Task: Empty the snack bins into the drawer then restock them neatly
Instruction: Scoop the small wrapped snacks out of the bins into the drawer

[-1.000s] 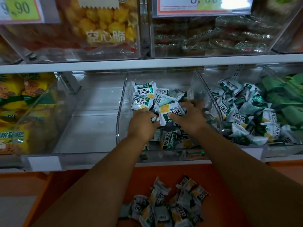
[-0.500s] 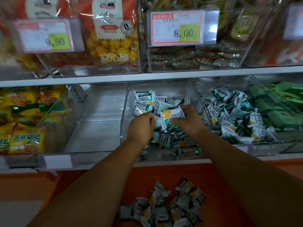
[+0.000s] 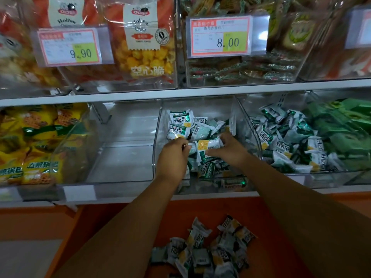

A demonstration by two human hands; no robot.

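Head view: left grip (image 3: 172,155) and right grip (image 3: 228,150) pinch snack packets (image 3: 208,145) inside the middle bin (image 3: 157,137), apparently gathering them for the drawer (image 3: 210,207).

A single head-worn, wide-angle view, close to the white shelving (image 3: 200,91), facing it squarely and tilted down. The clear plastic middle bin (image 3: 158,125) sits mid-frame, and the orange drawer (image 3: 176,213) fills the bottom edge, nearest the lens.
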